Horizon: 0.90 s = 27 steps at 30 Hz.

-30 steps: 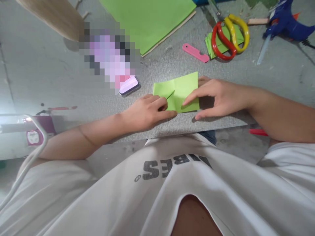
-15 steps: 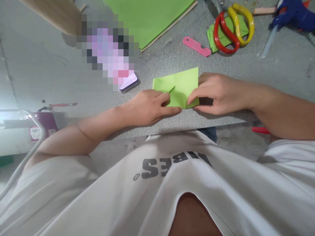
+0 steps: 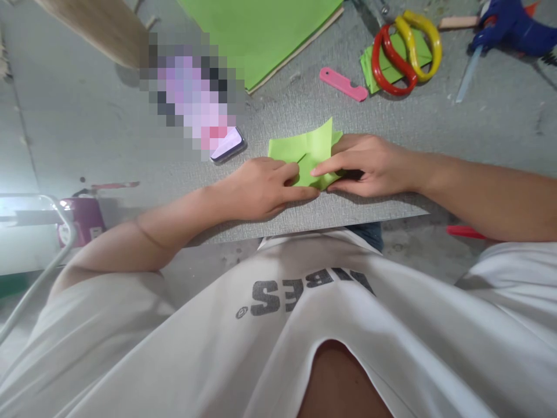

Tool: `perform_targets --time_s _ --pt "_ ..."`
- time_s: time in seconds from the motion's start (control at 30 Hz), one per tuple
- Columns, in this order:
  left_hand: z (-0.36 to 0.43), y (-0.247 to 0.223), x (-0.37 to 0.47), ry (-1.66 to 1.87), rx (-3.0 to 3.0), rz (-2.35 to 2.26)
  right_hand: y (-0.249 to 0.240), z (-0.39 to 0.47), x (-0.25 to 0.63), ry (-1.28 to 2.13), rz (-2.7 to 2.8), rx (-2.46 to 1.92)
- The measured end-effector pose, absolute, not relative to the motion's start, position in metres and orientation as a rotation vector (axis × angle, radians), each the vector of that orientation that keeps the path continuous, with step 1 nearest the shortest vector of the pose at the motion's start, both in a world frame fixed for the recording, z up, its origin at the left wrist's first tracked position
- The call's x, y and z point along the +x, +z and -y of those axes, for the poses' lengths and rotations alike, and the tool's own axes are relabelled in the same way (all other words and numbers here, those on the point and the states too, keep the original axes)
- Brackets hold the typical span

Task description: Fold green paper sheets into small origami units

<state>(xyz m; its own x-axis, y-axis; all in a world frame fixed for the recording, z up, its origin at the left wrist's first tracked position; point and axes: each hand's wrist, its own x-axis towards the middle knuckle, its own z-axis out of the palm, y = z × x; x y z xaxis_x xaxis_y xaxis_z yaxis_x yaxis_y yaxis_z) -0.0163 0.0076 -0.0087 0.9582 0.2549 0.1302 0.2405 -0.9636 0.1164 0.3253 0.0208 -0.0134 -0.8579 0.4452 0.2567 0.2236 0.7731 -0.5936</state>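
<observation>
A small light-green sheet of paper [image 3: 315,148] lies partly folded on the grey table in front of me. Its right flap is bent up and over toward the left, with another layer showing behind. My left hand [image 3: 272,186] presses on the paper's lower left part, the index finger along its near edge and the other fingers curled. My right hand [image 3: 365,165] grips the right side, with fingertips on the raised flap and the thumb at the lower edge. A short dark slit or crease shows near my left fingers.
A phone [image 3: 228,145] with a blurred screen lies at left, beside a large green sheet [image 3: 261,40]. A pink cutter handle [image 3: 343,84], scissors with red and yellow handles [image 3: 394,69] on small green papers [image 3: 369,72], and a blue glue gun [image 3: 507,29] lie at the back right.
My right hand has moved left, bending the paper's right side up and over toward the left. My left hand stays on the paper in nearly the same place.
</observation>
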Motion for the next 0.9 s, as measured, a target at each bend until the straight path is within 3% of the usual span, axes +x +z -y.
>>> perform_targets --time_s 0.9 --pt "0.014 -0.021 -0.022 0.344 3.036 -0.536 -0.021 -0.014 0.308 0.818 2.474 -0.653"
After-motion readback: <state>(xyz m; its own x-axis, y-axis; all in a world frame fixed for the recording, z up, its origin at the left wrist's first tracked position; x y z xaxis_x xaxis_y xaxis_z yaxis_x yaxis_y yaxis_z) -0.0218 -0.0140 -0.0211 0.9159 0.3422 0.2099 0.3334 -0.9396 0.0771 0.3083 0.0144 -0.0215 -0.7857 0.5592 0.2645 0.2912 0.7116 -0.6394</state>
